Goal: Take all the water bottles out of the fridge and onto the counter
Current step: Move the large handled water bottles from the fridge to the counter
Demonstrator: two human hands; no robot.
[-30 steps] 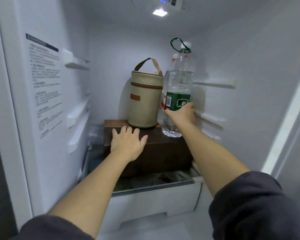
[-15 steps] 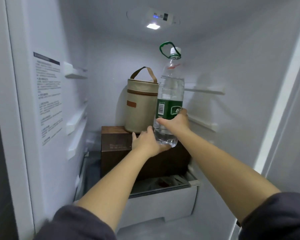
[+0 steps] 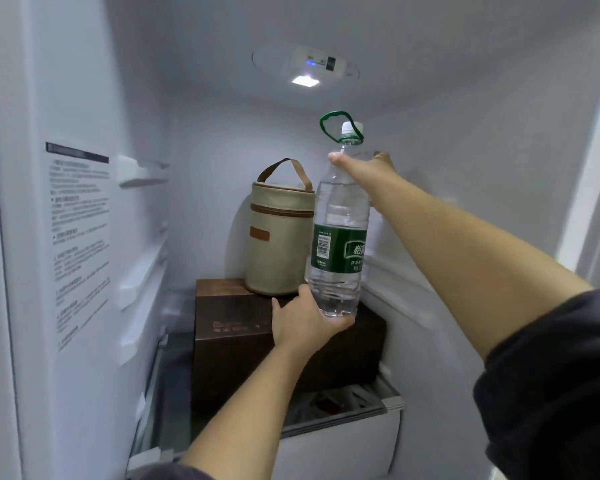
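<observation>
While both hands grip it, the water bottle [image 3: 340,216] stands nearly upright inside the fridge [image 3: 222,140], just right of the bag and over the right part of the box. It is clear, ribbed plastic, tall and round, with a glossy green label [image 3: 338,251], a white cap [image 3: 352,127] and a thin green carrying loop [image 3: 326,123] at the neck. The left hand [image 3: 305,323] cups the base, thumb up the near side and fingers curled under it. The right hand [image 3: 361,164] wraps the sloping shoulder below the neck, thumb on the near face, fingers round the far side. Whether the base is clear of the box I cannot tell. The bag [image 3: 278,244] is a beige fabric cylinder with a brown strap handle, a brown zip band and 1 small leather-like patch; it sits on the dark brown, wood-grained rectangular box [image 3: 257,327]. Smooth white walls surround them, with a printed sticker [image 3: 78,237] on the left wall, a lit square lamp [image 3: 305,80] overhead and a white drawer [image 3: 340,445] below
</observation>
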